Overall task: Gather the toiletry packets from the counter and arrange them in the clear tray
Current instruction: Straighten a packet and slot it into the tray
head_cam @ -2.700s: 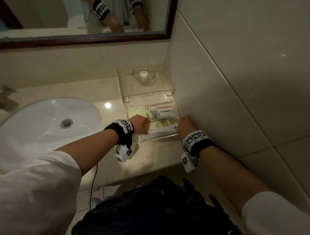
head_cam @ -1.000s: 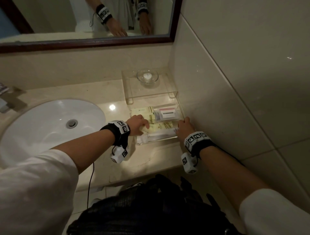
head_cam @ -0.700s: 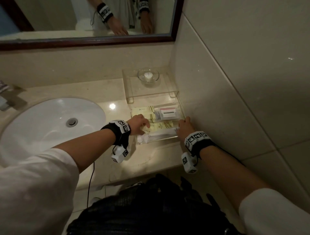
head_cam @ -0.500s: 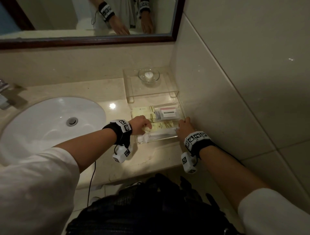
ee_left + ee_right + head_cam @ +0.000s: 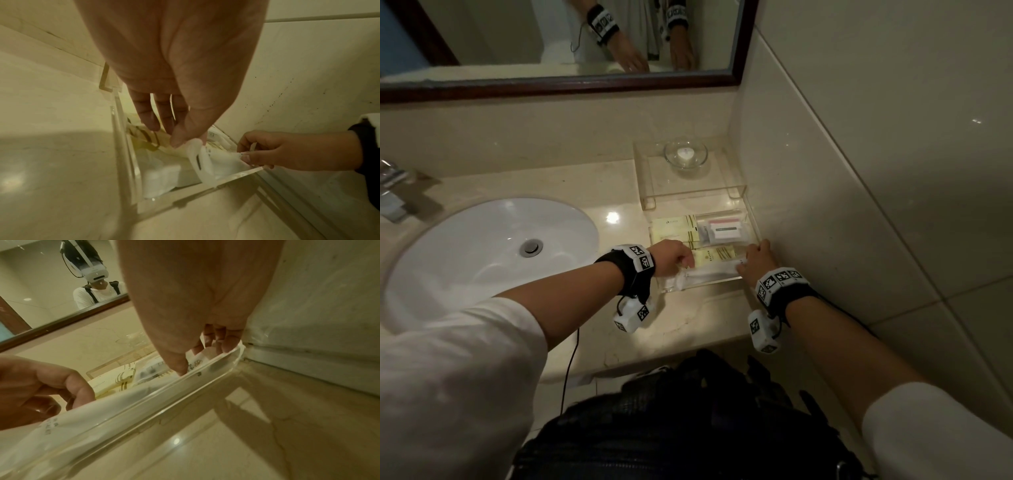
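The clear tray (image 5: 754, 226) stands on the counter against the right wall. It holds yellow packets (image 5: 674, 229), a clear packet with a white box (image 5: 723, 230) and a long white packet (image 5: 709, 274) along its front wall. My left hand (image 5: 676, 258) pinches the left end of that long white packet (image 5: 216, 160) between thumb and fingers (image 5: 179, 138). My right hand (image 5: 755, 258) pinches its right end by the wall, as the right wrist view shows (image 5: 197, 360). The packet (image 5: 115, 404) leans on the tray's front wall (image 5: 156, 412).
A clear acrylic riser (image 5: 650, 195) with a glass dish (image 5: 686, 154) stands just behind the tray. The white sink basin (image 5: 482, 246) and faucet (image 5: 392, 195) lie to the left. The tiled wall (image 5: 859, 205) hems in the right side. A black bag (image 5: 688, 428) hangs below the counter edge.
Both hands stay at the ends of the long white packet. The left hand has edged slightly right over the tray's front corner. Otherwise nothing has visibly moved.
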Demonstrator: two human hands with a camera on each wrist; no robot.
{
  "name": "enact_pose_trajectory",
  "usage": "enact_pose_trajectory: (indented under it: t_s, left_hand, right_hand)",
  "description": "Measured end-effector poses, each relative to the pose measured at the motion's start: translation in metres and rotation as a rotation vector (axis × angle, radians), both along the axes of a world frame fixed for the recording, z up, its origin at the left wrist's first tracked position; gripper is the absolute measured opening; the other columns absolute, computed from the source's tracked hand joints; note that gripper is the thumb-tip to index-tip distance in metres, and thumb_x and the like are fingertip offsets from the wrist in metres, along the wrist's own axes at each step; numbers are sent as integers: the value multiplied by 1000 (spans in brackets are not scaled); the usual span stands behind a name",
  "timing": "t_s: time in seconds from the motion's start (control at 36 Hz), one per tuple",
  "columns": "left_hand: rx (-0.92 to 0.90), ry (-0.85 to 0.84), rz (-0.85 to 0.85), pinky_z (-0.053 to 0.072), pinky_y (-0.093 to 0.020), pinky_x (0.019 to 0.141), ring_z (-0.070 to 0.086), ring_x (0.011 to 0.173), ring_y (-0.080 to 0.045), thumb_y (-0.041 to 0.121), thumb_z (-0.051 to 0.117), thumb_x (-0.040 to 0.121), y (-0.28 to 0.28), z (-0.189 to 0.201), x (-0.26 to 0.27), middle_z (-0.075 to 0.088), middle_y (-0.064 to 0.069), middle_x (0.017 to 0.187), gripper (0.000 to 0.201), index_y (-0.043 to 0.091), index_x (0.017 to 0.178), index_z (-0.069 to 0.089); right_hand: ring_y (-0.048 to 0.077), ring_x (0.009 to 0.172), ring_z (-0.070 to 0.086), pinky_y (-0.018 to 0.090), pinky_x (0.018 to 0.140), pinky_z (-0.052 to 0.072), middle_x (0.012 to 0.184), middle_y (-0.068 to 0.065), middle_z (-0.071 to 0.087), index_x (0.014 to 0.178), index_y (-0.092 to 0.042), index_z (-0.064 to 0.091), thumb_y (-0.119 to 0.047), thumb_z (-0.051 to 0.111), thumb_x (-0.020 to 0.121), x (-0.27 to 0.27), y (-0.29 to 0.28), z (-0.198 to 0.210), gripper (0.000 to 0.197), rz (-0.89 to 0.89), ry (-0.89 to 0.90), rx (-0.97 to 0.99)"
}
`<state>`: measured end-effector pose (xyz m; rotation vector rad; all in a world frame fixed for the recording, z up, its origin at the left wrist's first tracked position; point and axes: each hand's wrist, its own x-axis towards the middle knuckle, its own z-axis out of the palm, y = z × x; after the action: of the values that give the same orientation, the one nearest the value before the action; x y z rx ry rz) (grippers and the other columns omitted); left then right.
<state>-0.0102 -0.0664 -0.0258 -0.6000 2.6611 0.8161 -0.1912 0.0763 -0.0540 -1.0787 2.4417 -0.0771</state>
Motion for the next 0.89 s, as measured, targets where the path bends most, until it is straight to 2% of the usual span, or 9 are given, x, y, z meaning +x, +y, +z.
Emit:
enact_pose_trajectory:
  t_s: [0.19, 0.33, 0.42, 0.47, 0.53, 0.58, 0.64, 0.72, 0.89]
  left_hand:
    - [10, 79, 87, 37, -19, 87, 58, 109, -21, -8, 46, 83, 2, 5, 1, 65, -6, 115, 37, 10, 105, 68]
    - [57, 149, 166, 39, -20, 88, 58, 108, -22, -10, 46, 83, -1, 15, 4, 65, -7, 115, 37, 8, 106, 68]
    - [63, 199, 229, 39, -18, 86, 59, 106, -19, -7, 46, 85, -6, 24, 11, 67, -4, 114, 34, 9, 105, 69]
    - [70, 235, 268, 41, -19, 85, 60, 101, -16, -3, 48, 87, -10, 31, 17, 68, -3, 112, 30, 10, 104, 69]
    - [69, 273, 317, 44, -21, 85, 61, 97, -14, 0, 50, 87, -16, 36, 30, 69, -2, 109, 28, 12, 103, 70]
    - [77, 305, 379, 48, -24, 87, 62, 95, -13, -2, 51, 85, -22, 39, 45, 70, -2, 105, 30, 13, 102, 70]
    - [95, 329, 446, 47, -20, 85, 60, 90, -7, -4, 50, 83, -27, 43, 64, 70, -1, 102, 33, 14, 103, 69]
    - [82, 354, 532, 42, -15, 83, 58, 87, -2, -3, 50, 83, -35, 47, 98, 70, 2, 100, 33, 15, 104, 69]
    - [109, 384, 741, 47, -18, 87, 63, 93, -11, -3, 49, 84, -57, 41, 188, 70, -2, 99, 31, 14, 100, 69]
  right_hand:
    - [33, 109, 53, 44, 97, 47, 129, 14, 29, 124, -4, 43, -29, 58, 89, 1, 3, 4, 45, 2, 42, -42]
    - [23, 101, 52, 34, 89, 52, 122, 7, 39, 117, -7, 50, -20, 57, 89, 3, -6, 15, 31, 88, 92, -184]
    - [27, 96, 57, 38, 84, 53, 122, 9, 41, 112, -8, 53, -14, 56, 88, 11, -18, 31, 25, 118, 56, -299]
    - [27, 93, 58, 33, 79, 49, 122, 8, 43, 110, -7, 54, -13, 54, 89, 20, -29, 44, 22, 174, 47, -369]
    - [26, 90, 57, 29, 74, 44, 118, 9, 46, 108, -6, 55, -13, 53, 90, 33, -45, 53, 20, 250, 21, -428]
    - [26, 86, 58, 34, 74, 49, 117, 8, 48, 106, -8, 56, -11, 53, 88, 50, -62, 61, 18, 311, -20, -460]
    - [23, 83, 58, 39, 76, 51, 116, 5, 49, 105, -10, 57, -11, 54, 87, 70, -81, 65, 18, 402, -53, -487]
    - [16, 77, 53, 36, 79, 49, 116, 5, 50, 106, -11, 59, -11, 55, 88, 106, -109, 73, 19, 565, -98, -528]
    - [12, 69, 47, 34, 78, 48, 112, 5, 52, 105, -12, 60, -11, 56, 88, 194, -163, 76, 18, 786, -200, -539]
